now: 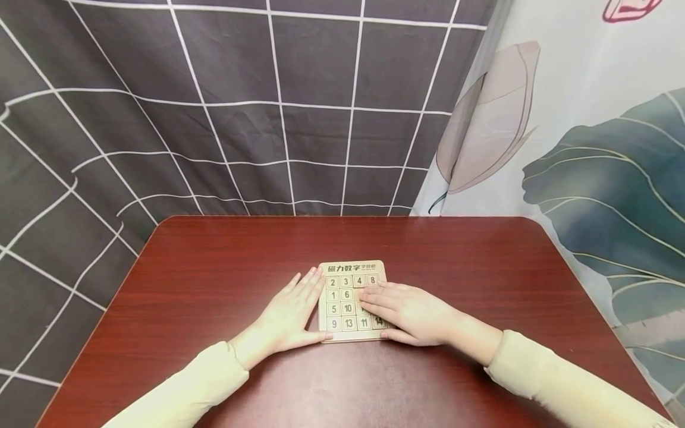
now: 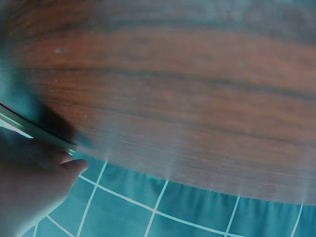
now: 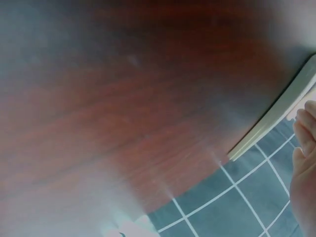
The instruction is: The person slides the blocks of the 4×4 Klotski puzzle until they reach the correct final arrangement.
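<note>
Dark grey cloth (image 1: pixel 316 137) printed with a white grid hangs behind and to the left of the work area; white cloth (image 1: pixel 578 71) with large leaf motifs hangs at the right. Before them stands a table (image 1: pixel 230 255) with a reddish-brown, wood-grained top, its far corners rounded and its near part catching a pale glare.

Item under observation: a pale number board (image 1: pixel 341 302), located around the middle of the tabletop, between the two hands. Dark Chinese characters run along its upper margin. Below sit numbered tiles (image 1: pixel 333 309) in rows — 2, 3, 4, 8 across the top; 9, 13, 11, 14 across the bottom, the 14 partly covered. Tiles 1, 6, 5 and 10 are also legible; those under the right hand cannot be read.

Left hand (image 1: pixel 289 315): unclenched, fingers extended along the board's left edge, thumb at the lower left corner. Right hand (image 1: pixel 420 315): likewise unclenched, fingers reaching across the right-hand tiles — thumb near the lower right corner. Neither hand is seen grasping the board.

Both forearms wear pale sleeves (image 1: pixel 192 380). Both wrist views show the board's edge beside the fingers, in dim, hazy light.
</note>
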Tool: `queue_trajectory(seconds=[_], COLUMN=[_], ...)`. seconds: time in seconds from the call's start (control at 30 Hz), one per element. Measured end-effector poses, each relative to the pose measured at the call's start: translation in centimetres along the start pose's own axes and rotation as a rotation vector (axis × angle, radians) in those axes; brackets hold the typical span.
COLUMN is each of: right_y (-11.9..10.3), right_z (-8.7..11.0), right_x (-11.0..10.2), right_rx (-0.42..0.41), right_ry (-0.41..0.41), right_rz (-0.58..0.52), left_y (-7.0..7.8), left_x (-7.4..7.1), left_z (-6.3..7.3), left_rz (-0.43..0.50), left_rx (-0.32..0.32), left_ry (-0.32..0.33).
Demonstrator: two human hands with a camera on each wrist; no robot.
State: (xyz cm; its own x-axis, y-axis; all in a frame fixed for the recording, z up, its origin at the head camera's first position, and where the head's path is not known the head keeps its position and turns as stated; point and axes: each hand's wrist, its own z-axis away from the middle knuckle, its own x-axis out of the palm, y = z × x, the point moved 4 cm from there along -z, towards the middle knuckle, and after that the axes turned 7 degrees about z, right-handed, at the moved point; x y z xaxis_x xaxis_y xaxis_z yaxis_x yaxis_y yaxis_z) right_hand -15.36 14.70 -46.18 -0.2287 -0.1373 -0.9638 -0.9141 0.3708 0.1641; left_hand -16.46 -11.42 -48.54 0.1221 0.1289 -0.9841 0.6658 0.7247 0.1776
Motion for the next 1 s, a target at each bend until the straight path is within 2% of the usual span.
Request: queue_trajectory(seconds=[0.27, 0.67, 0.83, 1.0], right_y=[-0.2, 1.7, 1.1, -0.1], right_z=[0.5, -0.3, -0.1, 0.2], right_x=[0.3, 1.0, 0.8, 0.1], right_rx=[-0.038, 0.032, 0.024, -0.024], right_ry=[-0.005, -0.046, -0.034, 0.015], right_rz=[0.033, 0.032, 0.032, 0.032], left_y=[0.0, 0.2, 0.2, 0.1], left_x=[0.0, -0.2, 0.0, 0.1], left_z=[-0.1, -0.3, -0.2, -0.1], left_rz=[0.025, 0.057, 0.056, 0.058], left_rx=[-0.005, -0.006, -0.005, -0.007], left_ry=[-0.016, -0.030, -0.031, -0.027])
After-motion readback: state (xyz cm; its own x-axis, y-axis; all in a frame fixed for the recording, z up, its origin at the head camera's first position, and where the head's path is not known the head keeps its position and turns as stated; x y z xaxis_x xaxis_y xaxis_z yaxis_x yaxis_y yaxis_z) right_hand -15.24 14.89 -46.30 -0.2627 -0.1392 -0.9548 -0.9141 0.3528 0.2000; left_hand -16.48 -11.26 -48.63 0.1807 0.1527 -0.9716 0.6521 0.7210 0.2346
